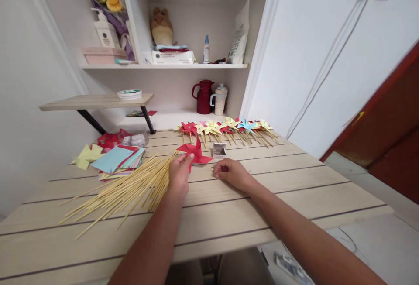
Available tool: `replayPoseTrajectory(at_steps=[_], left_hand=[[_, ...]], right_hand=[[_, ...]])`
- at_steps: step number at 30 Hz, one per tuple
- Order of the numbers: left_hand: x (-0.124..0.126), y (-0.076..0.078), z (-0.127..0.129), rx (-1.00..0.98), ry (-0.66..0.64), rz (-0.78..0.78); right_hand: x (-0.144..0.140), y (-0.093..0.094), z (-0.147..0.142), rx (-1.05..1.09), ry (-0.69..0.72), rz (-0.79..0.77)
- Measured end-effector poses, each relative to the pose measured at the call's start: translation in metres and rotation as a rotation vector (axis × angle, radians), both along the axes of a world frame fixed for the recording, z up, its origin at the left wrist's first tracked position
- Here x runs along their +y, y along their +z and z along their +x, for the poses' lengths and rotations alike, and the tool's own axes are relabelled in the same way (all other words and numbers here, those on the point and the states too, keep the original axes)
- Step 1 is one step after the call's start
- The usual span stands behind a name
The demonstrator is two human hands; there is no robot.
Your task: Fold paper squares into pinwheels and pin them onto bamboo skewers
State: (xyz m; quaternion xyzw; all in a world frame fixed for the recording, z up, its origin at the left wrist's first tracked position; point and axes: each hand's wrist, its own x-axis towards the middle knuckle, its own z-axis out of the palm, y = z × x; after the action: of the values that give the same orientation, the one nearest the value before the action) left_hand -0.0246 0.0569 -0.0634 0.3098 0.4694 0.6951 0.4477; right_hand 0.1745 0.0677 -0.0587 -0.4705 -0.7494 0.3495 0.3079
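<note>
Two hands work at the middle of the wooden counter (294, 197). The left hand (179, 172) pinches one red paper pinwheel (195, 152) by its lower edge, fingers closed on the paper. The right hand (231, 172) lies curled just right of it, fingertips closed on something small; what it is cannot be told. One small open white box (219, 149) stands just behind the hands. A loose heap of bamboo skewers (131, 189), too many to count, fans out beside the left hand. One stack of coloured paper squares (114, 160) lies behind the skewers. Along the back runs one row of roughly ten finished pinwheels (229, 128) on sticks.
</note>
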Motion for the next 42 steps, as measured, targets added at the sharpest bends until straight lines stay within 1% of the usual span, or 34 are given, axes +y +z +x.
replayPoseTrajectory(at_steps=[5, 9, 12, 15, 18, 20, 23, 25, 27, 29, 34, 39, 42], left_hand=[[-0.003, 0.002, 0.001, 0.012, 0.019, -0.018], [-0.005, 0.006, 0.003, 0.025, 0.051, -0.021], [-0.006, 0.008, 0.004, 0.029, 0.080, -0.016], [-0.008, 0.011, 0.007, 0.044, 0.104, -0.001], [-0.012, 0.014, 0.009, 0.071, 0.114, 0.036], [-0.015, 0.017, 0.011, 0.096, 0.113, 0.069], [-0.018, 0.020, 0.013, 0.135, 0.119, 0.118], [-0.019, 0.022, 0.014, 0.162, 0.134, 0.150], [-0.020, 0.022, 0.015, 0.185, 0.162, 0.165], [-0.020, 0.022, 0.016, 0.193, 0.172, 0.170], [-0.023, 0.025, 0.017, 0.202, 0.140, 0.195], [-0.027, 0.032, 0.021, 0.294, 0.176, 0.238], [-0.030, 0.035, 0.022, 0.346, 0.175, 0.260]], right_hand=[[-0.005, 0.004, -0.002, 0.061, -0.023, 0.004], [-0.009, 0.015, 0.001, 0.131, -0.058, 0.039], [-0.014, 0.026, 0.004, 0.286, -0.101, 0.063], [-0.020, 0.037, 0.002, 0.443, -0.083, 0.012], [-0.025, 0.046, -0.007, 0.509, -0.033, -0.056], [-0.025, 0.052, -0.017, 0.521, -0.008, -0.055], [-0.020, 0.060, -0.034, 0.500, -0.025, 0.020], [-0.014, 0.063, -0.043, 0.444, -0.039, 0.116], [-0.008, 0.064, -0.048, 0.396, -0.060, 0.212], [-0.005, 0.061, -0.050, 0.385, -0.071, 0.258], [-0.007, 0.053, -0.045, 0.423, -0.055, 0.241], [-0.015, 0.054, -0.042, 0.444, -0.040, 0.216], [-0.017, 0.056, -0.042, 0.432, -0.030, 0.218]])
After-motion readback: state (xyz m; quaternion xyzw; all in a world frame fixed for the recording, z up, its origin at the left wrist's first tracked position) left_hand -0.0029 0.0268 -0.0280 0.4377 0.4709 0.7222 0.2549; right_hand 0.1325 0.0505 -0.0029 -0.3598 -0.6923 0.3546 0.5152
